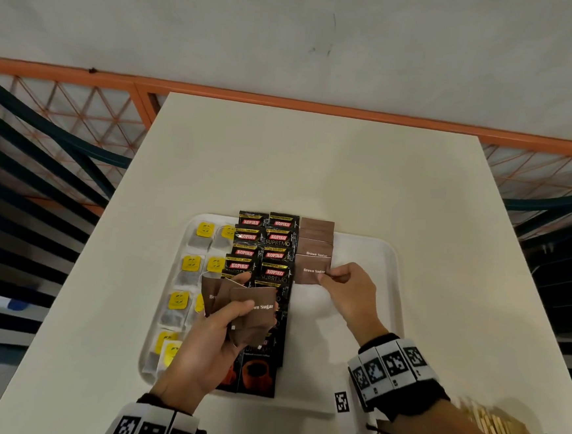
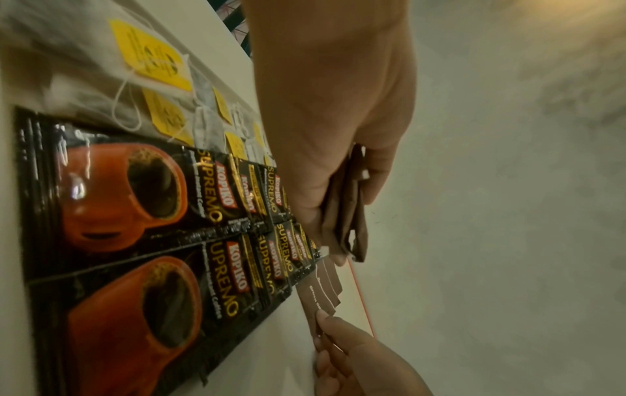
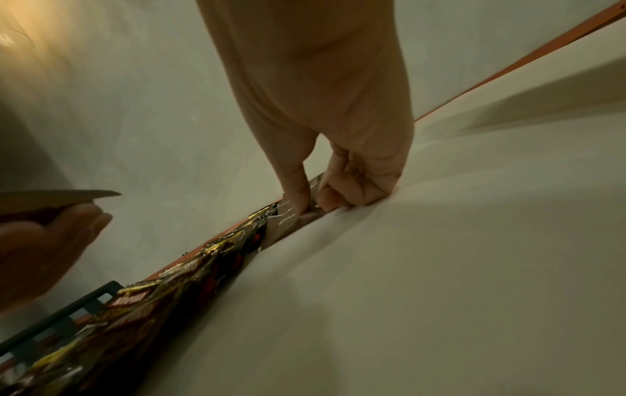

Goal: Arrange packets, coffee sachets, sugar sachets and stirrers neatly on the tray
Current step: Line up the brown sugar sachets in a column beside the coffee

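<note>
Several brown sugar sachets (image 1: 241,311) sit fanned in the left hand (image 1: 199,350), thumb clamped over them, above the tray's near edge. They look light, thin and floppy, best pinched at an edge, as the right hand (image 1: 349,290) does with one sachet (image 1: 311,270), laying it onto the column toward the tray's (image 1: 374,254) far edge. Beside that column lie coffee sachets (image 1: 263,246); tea bags (image 1: 191,267) fill the left edge. Stirrers (image 1: 497,430) wait at the table's near right corner.
</note>
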